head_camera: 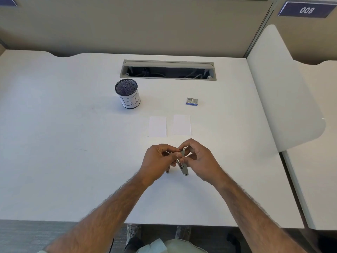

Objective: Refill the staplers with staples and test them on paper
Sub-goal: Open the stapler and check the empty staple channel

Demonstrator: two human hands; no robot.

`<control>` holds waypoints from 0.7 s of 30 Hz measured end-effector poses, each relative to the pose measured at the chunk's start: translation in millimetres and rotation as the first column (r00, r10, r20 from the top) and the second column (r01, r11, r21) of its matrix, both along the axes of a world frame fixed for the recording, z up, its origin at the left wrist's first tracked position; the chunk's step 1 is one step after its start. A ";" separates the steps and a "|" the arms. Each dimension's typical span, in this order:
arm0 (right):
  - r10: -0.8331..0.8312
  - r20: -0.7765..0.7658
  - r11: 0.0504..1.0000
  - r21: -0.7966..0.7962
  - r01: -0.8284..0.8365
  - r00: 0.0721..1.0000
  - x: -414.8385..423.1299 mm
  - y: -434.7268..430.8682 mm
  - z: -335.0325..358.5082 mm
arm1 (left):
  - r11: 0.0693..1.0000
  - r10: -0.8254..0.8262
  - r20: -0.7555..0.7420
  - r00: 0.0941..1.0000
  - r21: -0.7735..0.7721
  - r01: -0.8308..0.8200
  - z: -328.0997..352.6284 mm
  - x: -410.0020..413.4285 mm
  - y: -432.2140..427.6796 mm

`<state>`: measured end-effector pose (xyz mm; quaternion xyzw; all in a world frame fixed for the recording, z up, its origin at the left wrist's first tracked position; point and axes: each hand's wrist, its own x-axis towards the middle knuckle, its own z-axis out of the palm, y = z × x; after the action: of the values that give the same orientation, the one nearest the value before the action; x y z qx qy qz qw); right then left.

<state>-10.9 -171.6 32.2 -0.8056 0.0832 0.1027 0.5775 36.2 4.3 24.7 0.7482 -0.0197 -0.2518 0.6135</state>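
Nearest, two bare forearms reach over the front edge of the white desk (63,161). Both hands meet just above the desktop, slightly right of centre. Left hand (156,159): fingers curled, thumb and fingertips pinching the upper part of a small grey stapler (183,164). Right hand (198,159): fingers bent, thumb and forefinger pressed on the stapler's top end. Stapler is swung open, one arm angled down toward the desk; a second thin piece shows below the left hand. Whether staples sit inside, cannot tell.

Beyond the hands, two small white paper slips (157,126) lie flat side by side, apart from each other and clear of the hands.

Farther back on the right, a little blue staple box (192,101) rests on the desk. Left of it, well apart, stands a black mesh cup (127,93) with a white label, handwritten letters.

At the back, an open cable slot (167,70) sits in the desk, then a beige partition (127,24). Upper right, a blue plate (306,10) reads 008.
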 end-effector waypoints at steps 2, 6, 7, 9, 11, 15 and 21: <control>-0.007 0.029 1.000 -0.012 0.008 1.000 0.6 2.8 3.7 | 1.000 0.008 0.030 1.000 -0.018 -0.007 2.6 -0.3 1.7; -0.071 0.079 0.997 0.015 0.070 0.994 1.5 4.8 9.8 | 0.999 0.029 0.090 0.996 -0.036 -0.025 4.6 2.7 6.3; -0.121 0.076 0.991 0.074 0.115 0.990 1.9 2.4 11.5 | 0.998 0.053 0.089 0.995 -0.046 -0.049 4.0 4.4 8.5; -0.200 0.059 0.960 0.211 0.184 0.978 2.7 -3.0 14.7 | 0.990 0.109 0.056 0.993 -0.101 -0.102 3.4 6.6 13.3; -0.226 0.079 0.945 0.261 0.199 0.971 4.7 -6.7 18.4 | 0.973 0.139 0.002 0.990 -0.189 -0.136 4.2 7.6 16.5; -0.327 0.142 0.868 0.435 0.238 0.934 4.5 -12.3 29.7 | 0.919 0.153 -0.086 0.985 -0.355 -0.173 5.6 9.9 23.8; -0.457 0.131 0.660 0.713 0.237 0.880 1.4 -20.5 44.2 | 0.916 0.088 -0.145 0.986 -0.378 -0.137 8.2 11.8 34.4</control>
<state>-9.5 -192.2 76.4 -0.5130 0.1055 -0.1108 0.8447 48.0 38.7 32.9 0.5952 0.0125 -0.2536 0.7624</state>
